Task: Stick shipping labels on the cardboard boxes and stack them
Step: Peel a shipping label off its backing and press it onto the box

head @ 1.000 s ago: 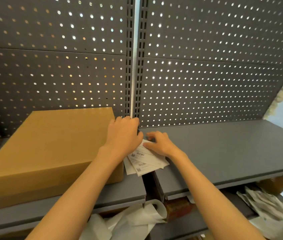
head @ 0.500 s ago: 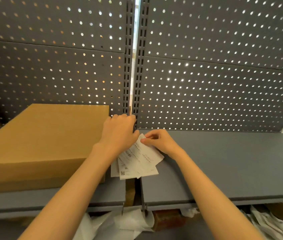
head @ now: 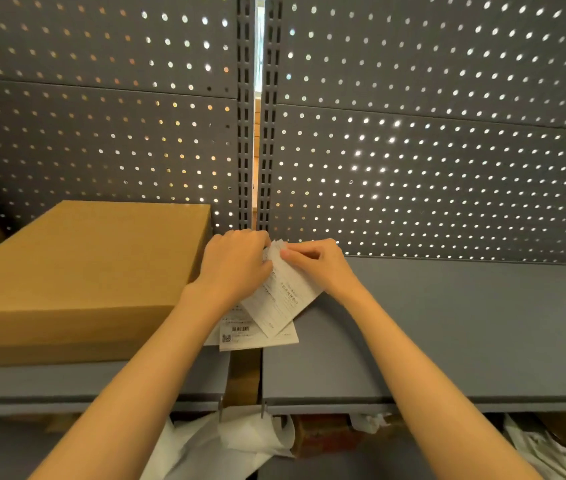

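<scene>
Cardboard, plain brown and unmarked on its visible faces, forms the flat cardboard box point(head: 77, 271) that lies directly left of the left hand point(head: 236, 265), resting on the left grey shelf board point(head: 67, 382). The left hand is placed knuckles up at the box's right rear corner, fingers curled down over the top end of a small stack of shipping labels point(head: 261, 327); whether it grips the stack or only presses on it cannot be told, since the fingertips are hidden. The right hand point(head: 319, 265) sits just right of the left hand, nearly touching it, with thumb and curled fingers pinching the upper edge of the top label point(head: 285, 296). This label is tilted, its lower end fanned out toward the right wrist. Beneath it, a label bearing a barcode and a QR-type code extends toward the person, spanning the gap between the left shelf board and the right grey shelf board point(head: 448, 341). Beyond both hands stands a grey perforated back panel point(head: 413, 150), split by a slotted upright point(head: 257, 133). Below the forearms, under the shelf boards, lie crumpled white backing sheets point(head: 240, 441).
</scene>
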`<state>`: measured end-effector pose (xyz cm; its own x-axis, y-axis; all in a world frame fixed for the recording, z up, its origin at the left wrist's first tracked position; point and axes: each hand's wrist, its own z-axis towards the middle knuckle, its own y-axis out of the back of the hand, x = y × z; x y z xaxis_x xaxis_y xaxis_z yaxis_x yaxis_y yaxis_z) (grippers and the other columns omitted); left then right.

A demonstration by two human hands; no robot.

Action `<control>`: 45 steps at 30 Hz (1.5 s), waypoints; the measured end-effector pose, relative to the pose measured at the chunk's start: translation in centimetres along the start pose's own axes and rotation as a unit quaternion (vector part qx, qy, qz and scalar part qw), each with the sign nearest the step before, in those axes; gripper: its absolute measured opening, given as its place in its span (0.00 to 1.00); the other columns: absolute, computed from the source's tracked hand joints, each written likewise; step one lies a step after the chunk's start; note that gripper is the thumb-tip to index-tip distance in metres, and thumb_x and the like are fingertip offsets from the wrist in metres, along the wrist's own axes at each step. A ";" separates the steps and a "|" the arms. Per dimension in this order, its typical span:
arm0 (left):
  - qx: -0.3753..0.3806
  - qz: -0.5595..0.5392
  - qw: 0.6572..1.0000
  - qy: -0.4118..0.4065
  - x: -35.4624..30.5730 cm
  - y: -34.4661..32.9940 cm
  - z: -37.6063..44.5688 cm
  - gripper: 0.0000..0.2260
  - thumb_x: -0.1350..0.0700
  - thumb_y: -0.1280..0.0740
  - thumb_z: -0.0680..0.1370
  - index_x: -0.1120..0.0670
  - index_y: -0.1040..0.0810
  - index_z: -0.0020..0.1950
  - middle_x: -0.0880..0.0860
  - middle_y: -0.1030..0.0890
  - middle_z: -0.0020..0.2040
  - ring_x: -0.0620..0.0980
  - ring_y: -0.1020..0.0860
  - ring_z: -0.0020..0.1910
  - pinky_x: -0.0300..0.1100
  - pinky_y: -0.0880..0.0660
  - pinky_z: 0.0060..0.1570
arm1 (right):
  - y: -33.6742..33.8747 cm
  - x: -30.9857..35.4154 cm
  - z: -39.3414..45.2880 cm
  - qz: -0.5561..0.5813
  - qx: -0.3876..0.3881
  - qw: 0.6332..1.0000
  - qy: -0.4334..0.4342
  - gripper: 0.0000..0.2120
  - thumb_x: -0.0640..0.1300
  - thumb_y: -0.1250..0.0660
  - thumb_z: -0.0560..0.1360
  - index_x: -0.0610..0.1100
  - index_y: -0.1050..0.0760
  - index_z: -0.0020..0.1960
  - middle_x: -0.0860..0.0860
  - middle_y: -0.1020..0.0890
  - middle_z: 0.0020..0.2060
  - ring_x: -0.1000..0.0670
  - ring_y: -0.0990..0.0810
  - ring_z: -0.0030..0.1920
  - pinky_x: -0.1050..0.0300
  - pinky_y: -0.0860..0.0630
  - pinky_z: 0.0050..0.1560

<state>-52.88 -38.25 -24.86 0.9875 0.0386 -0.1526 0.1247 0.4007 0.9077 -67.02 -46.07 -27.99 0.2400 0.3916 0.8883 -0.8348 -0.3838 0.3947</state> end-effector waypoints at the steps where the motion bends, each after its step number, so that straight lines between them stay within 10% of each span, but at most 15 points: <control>1: 0.002 -0.004 1.000 0.000 -0.1 0.0 0.0 0.11 0.52 0.39 0.78 0.51 0.26 0.60 0.48 0.20 0.52 0.49 0.22 0.47 0.41 0.30 0.42 | 0.1 0.1 0.0 0.003 -0.007 1.000 0.001 0.09 0.44 0.32 0.75 0.47 0.18 0.54 0.51 0.15 0.47 0.48 0.17 0.49 0.52 0.22 0.50; 8: -0.025 -0.042 0.999 0.016 -0.2 0.2 0.2 0.07 0.53 0.39 0.79 0.50 0.25 0.55 0.47 0.19 0.48 0.48 0.22 0.46 0.42 0.28 0.40 | -0.2 0.9 -0.3 0.014 -0.037 0.999 0.017 0.11 0.45 0.33 0.76 0.47 0.20 0.57 0.57 0.17 0.42 0.58 0.20 0.42 0.70 0.26 0.40; 16: -0.040 -0.149 0.986 0.070 0.5 0.8 0.5 0.03 0.53 0.36 0.78 0.51 0.23 0.48 0.49 0.19 0.46 0.51 0.22 0.46 0.48 0.25 0.45 | 0.1 0.8 -0.3 0.034 -0.060 0.997 0.028 0.20 0.45 0.30 0.73 0.45 0.25 0.64 0.53 0.21 0.61 0.58 0.24 0.60 0.63 0.29 0.62; 21: -0.048 -0.181 0.979 0.079 0.8 1.3 0.8 0.03 0.53 0.35 0.78 0.50 0.22 0.47 0.47 0.20 0.45 0.49 0.22 0.46 0.46 0.26 0.47 | 0.6 1.0 -0.5 0.007 -0.097 0.994 0.040 0.13 0.45 0.28 0.73 0.47 0.20 0.57 0.54 0.18 0.55 0.55 0.23 0.59 0.58 0.28 0.62; 28: -0.054 -0.261 0.961 0.078 1.3 1.4 0.8 0.03 0.54 0.34 0.77 0.52 0.22 0.46 0.47 0.21 0.42 0.47 0.22 0.44 0.47 0.24 0.48 | 0.6 2.5 -0.8 0.038 -0.048 0.998 0.023 0.17 0.43 0.27 0.71 0.47 0.23 0.59 0.55 0.20 0.48 0.60 0.22 0.47 0.73 0.26 0.45; 34: -0.123 -0.342 0.923 0.131 1.8 2.0 1.3 0.03 0.58 0.35 0.77 0.55 0.21 0.47 0.49 0.21 0.40 0.47 0.23 0.41 0.40 0.27 0.39 | 0.5 1.3 -1.1 0.171 -0.034 0.982 -0.073 0.25 0.40 0.26 0.70 0.44 0.31 0.65 0.48 0.19 0.55 0.49 0.19 0.55 0.53 0.22 0.55; 45: -0.150 -0.356 0.901 0.198 2.8 1.9 1.6 0.06 0.58 0.34 0.76 0.54 0.26 0.52 0.48 0.22 0.38 0.52 0.21 0.44 0.47 0.25 0.43 | 1.1 1.4 -2.1 0.153 0.061 0.985 -0.046 0.13 0.37 0.30 0.72 0.46 0.22 0.56 0.51 0.16 0.53 0.54 0.19 0.55 0.57 0.28 0.62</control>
<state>-49.67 -38.83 -22.90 0.5490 -0.0263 -0.8354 0.6220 0.6805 0.3873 -68.67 -44.18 -26.80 0.0352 0.1659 0.9855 -0.8106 -0.5720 0.1252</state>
